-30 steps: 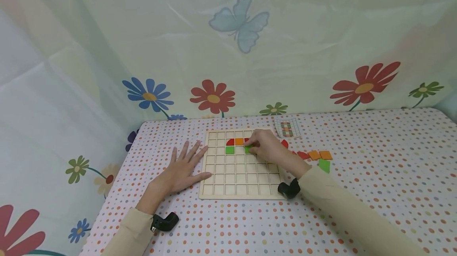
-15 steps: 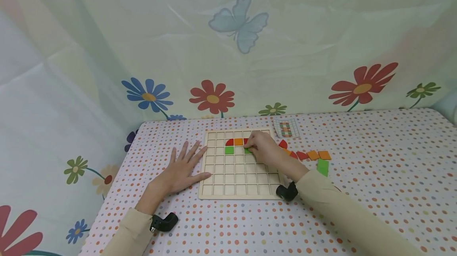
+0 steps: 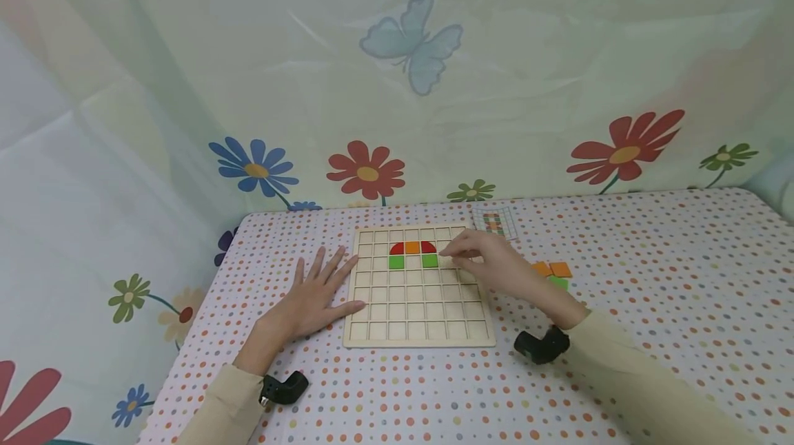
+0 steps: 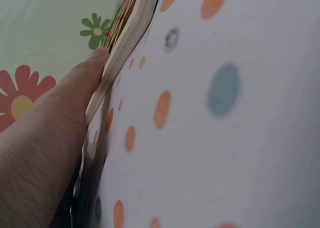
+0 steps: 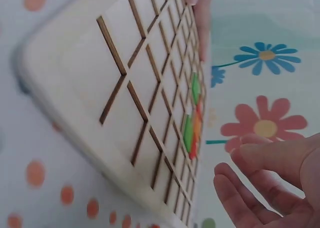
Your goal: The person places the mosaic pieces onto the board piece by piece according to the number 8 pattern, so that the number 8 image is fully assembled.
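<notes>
A wooden grid board (image 3: 415,311) lies on the table. In its upper rows sit an orange square tile (image 3: 412,247), a red rounded tile (image 3: 397,249) on either side of it, and two green squares, the left green tile (image 3: 396,262) and the right green tile (image 3: 430,261). My left hand (image 3: 313,300) rests with spread fingers at the board's left edge; its thumb touches the rim in the left wrist view. Over the board's right side hovers my right hand (image 3: 496,262), its fingers loosely bent and nothing seen between them in the right wrist view (image 5: 270,178).
Loose orange tiles (image 3: 561,270) and a green tile (image 3: 558,282) lie right of the board, partly behind my right forearm. A small pattern card (image 3: 495,223) lies behind the right hand. A floral cloth (image 3: 279,73) hangs along the table's back.
My right hand has moved off the right green tile, rightward, uncovering that tile and the right red one in their cells. The left hand stays in place.
</notes>
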The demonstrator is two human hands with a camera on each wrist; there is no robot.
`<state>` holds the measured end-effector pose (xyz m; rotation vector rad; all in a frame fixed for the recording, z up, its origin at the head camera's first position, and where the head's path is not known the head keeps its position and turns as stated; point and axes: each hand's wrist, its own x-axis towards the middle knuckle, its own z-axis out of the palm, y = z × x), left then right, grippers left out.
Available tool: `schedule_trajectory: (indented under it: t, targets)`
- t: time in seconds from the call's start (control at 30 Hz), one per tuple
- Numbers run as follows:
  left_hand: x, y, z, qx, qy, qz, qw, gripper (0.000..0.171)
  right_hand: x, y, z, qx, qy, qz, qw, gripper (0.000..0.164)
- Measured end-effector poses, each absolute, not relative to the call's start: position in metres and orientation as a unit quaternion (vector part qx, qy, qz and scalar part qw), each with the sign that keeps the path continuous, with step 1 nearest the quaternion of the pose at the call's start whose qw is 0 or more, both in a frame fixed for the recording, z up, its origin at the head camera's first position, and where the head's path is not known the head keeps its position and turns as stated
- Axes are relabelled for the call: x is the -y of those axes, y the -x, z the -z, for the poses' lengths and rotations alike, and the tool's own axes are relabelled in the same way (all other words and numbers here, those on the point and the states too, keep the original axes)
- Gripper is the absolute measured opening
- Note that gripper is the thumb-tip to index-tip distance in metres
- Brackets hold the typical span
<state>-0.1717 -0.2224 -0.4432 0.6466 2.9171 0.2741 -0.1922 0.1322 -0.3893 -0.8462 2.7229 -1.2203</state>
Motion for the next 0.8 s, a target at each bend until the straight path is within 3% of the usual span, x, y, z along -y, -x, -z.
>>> schedule_trajectory:
  t: [0.1,0.4,0.8]
  targets:
    - [0.223,0.171,0.443,-0.970,-0.214,-0.090,0.070,0.091,-0.147,0.178,0.380,-0.879,0.278,0.386,0.013,0.017]
    - [0.222,0.171,0.443,-0.970,-0.213,-0.096,0.071,0.091,-0.204,0.143,0.387,-0.903,0.262,0.334,0.065,0.013]
    - [0.220,0.171,0.443,-0.971,-0.210,-0.095,0.067,0.090,-0.256,0.130,0.406,-0.945,0.196,0.261,0.038,0.027]
